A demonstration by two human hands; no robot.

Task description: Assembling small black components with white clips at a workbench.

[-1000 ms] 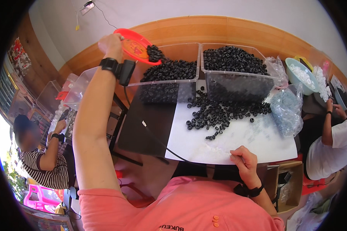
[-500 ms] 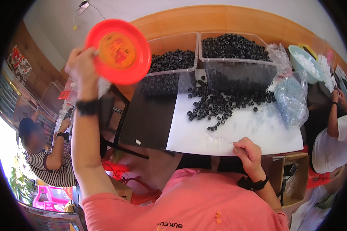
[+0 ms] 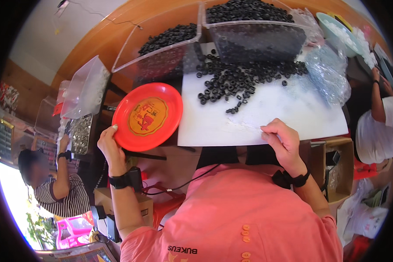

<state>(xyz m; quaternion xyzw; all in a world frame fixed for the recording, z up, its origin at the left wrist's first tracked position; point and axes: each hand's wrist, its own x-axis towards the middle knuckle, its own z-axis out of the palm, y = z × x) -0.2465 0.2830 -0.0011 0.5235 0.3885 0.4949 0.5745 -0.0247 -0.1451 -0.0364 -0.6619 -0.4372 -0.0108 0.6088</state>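
My left hand (image 3: 111,148) grips the rim of a round red plastic plate (image 3: 174,109); its thumb lies on the edge and the other fingers are partly hidden. The plate has a gold printed disc in its middle and overlaps the left edge of a white sheet (image 3: 214,131) on the dark table. Over the sheet's front edge, my right hand (image 3: 284,142) is closed, thumb against curled forefinger. Whatever may be between those fingertips is too small to make out. Small black ring-like pieces (image 3: 231,83) lie in a loose heap farther back on the sheet.
Two clear tubs (image 3: 257,41) of black pieces stand at the back. To their right are a clear plastic bag (image 3: 327,74) and a pale green basin (image 3: 336,28) with white pieces. People sit at left (image 3: 61,192) and right (image 3: 375,135). An open carton (image 3: 340,183) stands front right.
My left hand has brought the red plate down from high on the left, toward the sheet's left edge. The right hand stays closed near the front edge. The view has shifted.
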